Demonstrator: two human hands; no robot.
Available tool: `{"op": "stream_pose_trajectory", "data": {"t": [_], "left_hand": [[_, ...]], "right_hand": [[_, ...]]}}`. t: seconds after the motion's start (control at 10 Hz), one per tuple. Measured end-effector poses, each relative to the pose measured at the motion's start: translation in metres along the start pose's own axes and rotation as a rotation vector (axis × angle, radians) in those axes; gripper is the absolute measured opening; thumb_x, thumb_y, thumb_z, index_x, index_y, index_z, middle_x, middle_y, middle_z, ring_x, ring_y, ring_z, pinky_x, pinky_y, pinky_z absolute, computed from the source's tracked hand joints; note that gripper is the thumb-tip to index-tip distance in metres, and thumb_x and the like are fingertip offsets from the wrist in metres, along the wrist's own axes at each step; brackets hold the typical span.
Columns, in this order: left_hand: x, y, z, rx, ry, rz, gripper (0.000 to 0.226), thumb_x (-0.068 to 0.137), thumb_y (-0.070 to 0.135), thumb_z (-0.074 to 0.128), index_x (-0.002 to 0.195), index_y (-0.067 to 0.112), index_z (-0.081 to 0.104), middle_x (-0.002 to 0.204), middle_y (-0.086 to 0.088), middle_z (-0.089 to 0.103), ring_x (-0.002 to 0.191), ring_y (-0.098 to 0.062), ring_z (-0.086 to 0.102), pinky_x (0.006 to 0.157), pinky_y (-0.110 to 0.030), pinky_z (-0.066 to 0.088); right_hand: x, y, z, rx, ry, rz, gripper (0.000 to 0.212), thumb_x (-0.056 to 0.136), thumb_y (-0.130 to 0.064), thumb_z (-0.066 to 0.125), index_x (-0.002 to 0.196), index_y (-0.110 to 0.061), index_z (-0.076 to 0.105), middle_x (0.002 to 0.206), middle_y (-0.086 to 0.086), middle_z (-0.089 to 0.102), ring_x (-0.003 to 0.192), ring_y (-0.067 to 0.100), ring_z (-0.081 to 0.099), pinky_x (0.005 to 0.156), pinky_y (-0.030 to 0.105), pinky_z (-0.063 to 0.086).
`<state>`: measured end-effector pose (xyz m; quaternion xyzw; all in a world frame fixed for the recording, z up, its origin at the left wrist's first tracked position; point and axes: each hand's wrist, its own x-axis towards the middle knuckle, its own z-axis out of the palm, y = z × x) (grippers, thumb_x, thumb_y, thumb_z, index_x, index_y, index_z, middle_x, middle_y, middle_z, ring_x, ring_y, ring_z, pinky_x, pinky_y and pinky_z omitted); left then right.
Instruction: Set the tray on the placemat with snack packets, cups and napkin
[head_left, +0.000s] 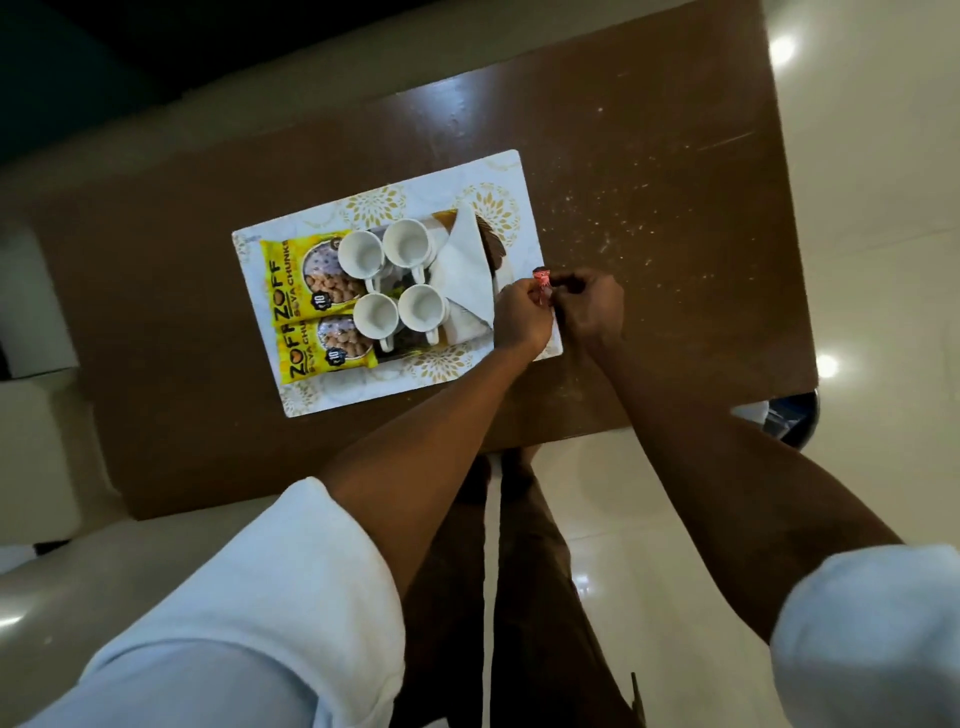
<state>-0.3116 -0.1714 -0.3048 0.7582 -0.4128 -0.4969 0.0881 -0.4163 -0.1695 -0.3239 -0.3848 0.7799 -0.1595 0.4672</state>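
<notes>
The tray (415, 349) lies on the white placemat (291, 395) with gold flower prints, almost wholly covered by what it carries. Two yellow snack packets (291, 275) lie side by side along its left part. Four white cups (361, 253) stand upright in a square in the middle, touching or nearly touching one another. A folded white napkin (465, 270) lies on the right part, just beside the cups.

Both hands meet at the placemat's right edge, just past the napkin. The left hand (519, 317) and the right hand (592, 306) are closed together on a small red wrapper (541, 280), pinched between their fingertips above the placemat's edge. Neither hand touches the tray.

The placemat rests on a brown table (649, 182) scattered with pale crumbs to the right. Light rolled-up sleeves (291, 597) cover both upper arms.
</notes>
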Motion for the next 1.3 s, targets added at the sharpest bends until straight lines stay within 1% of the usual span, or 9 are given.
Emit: {"op": "stream_pose_trajectory", "data": {"t": [0.2, 0.4, 0.6, 0.8, 0.9, 1.0, 1.1, 1.2, 1.3], "left_hand": [[0.005, -0.002, -0.013, 0.095, 0.007, 0.082, 0.032, 0.100, 0.010, 0.058, 0.131, 0.008, 0.067, 0.128, -0.015, 0.068, 0.121, -0.032, 0.064, 0.105, -0.045, 0.053], [0.007, 0.002, -0.008, 0.095, 0.026, 0.093, 0.032, 0.102, 0.009, 0.057, 0.133, 0.008, 0.064, 0.127, -0.014, 0.068, 0.119, -0.031, 0.065, 0.103, -0.045, 0.056], [0.010, 0.001, -0.008, 0.111, 0.018, 0.104, 0.033, 0.100, 0.008, 0.059, 0.132, 0.008, 0.064, 0.127, -0.013, 0.066, 0.119, -0.031, 0.064, 0.102, -0.045, 0.056], [0.007, 0.000, -0.009, 0.103, 0.011, 0.115, 0.034, 0.102, 0.008, 0.056, 0.136, 0.010, 0.063, 0.127, -0.012, 0.065, 0.120, -0.029, 0.064, 0.103, -0.042, 0.056], [0.005, -0.002, -0.010, 0.064, 0.009, 0.136, 0.035, 0.102, 0.008, 0.054, 0.136, 0.011, 0.062, 0.128, -0.012, 0.064, 0.120, -0.030, 0.063, 0.103, -0.042, 0.056], [-0.008, -0.010, -0.013, 0.000, 0.026, 0.141, 0.038, 0.102, 0.008, 0.055, 0.141, 0.010, 0.060, 0.136, -0.014, 0.063, 0.127, -0.031, 0.061, 0.107, -0.040, 0.052], [-0.018, -0.020, -0.016, -0.055, 0.008, 0.122, 0.044, 0.102, 0.005, 0.054, 0.146, 0.007, 0.055, 0.146, -0.014, 0.060, 0.135, -0.031, 0.058, 0.113, -0.040, 0.049], [-0.045, -0.028, -0.029, -0.100, -0.008, 0.065, 0.049, 0.102, 0.004, 0.055, 0.150, 0.009, 0.051, 0.153, -0.011, 0.055, 0.141, -0.028, 0.053, 0.118, -0.040, 0.046], [-0.067, -0.033, -0.045, -0.159, 0.035, 0.016, 0.049, 0.101, 0.007, 0.058, 0.150, 0.010, 0.051, 0.150, -0.009, 0.058, 0.138, -0.027, 0.056, 0.116, -0.038, 0.048]], "right_hand": [[0.007, -0.018, 0.019, -0.050, 0.016, -0.056, 0.030, 0.090, -0.012, 0.069, 0.117, -0.020, 0.081, 0.106, 0.004, 0.081, 0.095, 0.019, 0.076, 0.085, 0.034, 0.062], [0.013, -0.022, 0.021, -0.064, 0.040, -0.065, 0.031, 0.089, -0.012, 0.071, 0.117, -0.020, 0.081, 0.103, 0.004, 0.082, 0.093, 0.017, 0.076, 0.082, 0.030, 0.060], [0.013, -0.024, 0.024, -0.056, 0.071, -0.045, 0.031, 0.091, -0.011, 0.070, 0.119, -0.019, 0.080, 0.105, 0.005, 0.082, 0.095, 0.018, 0.076, 0.086, 0.035, 0.062], [0.009, -0.024, 0.024, -0.036, 0.085, -0.064, 0.030, 0.091, -0.013, 0.070, 0.120, -0.016, 0.080, 0.108, 0.006, 0.081, 0.096, 0.019, 0.076, 0.086, 0.035, 0.062], [0.008, -0.023, 0.023, -0.011, 0.099, -0.063, 0.031, 0.090, -0.016, 0.073, 0.120, -0.015, 0.079, 0.108, 0.006, 0.081, 0.096, 0.019, 0.075, 0.080, 0.029, 0.058], [-0.006, -0.016, 0.024, 0.012, 0.142, -0.069, 0.031, 0.091, -0.025, 0.076, 0.119, -0.014, 0.079, 0.108, 0.005, 0.080, 0.094, 0.017, 0.074, 0.070, 0.019, 0.047], [-0.019, -0.010, 0.020, 0.002, 0.135, -0.044, 0.034, 0.094, -0.034, 0.074, 0.120, -0.013, 0.077, 0.110, 0.006, 0.080, 0.094, 0.017, 0.073, 0.072, 0.020, 0.046], [-0.052, -0.008, 0.012, 0.003, 0.094, -0.077, 0.037, 0.098, -0.040, 0.068, 0.121, -0.012, 0.076, 0.110, 0.006, 0.079, 0.082, 0.009, 0.067, 0.062, 0.009, 0.042], [-0.079, -0.015, 0.005, 0.011, 0.038, -0.086, 0.038, 0.099, -0.039, 0.067, 0.124, -0.011, 0.075, 0.115, 0.006, 0.078, 0.089, 0.012, 0.068, 0.066, 0.011, 0.043]]}}
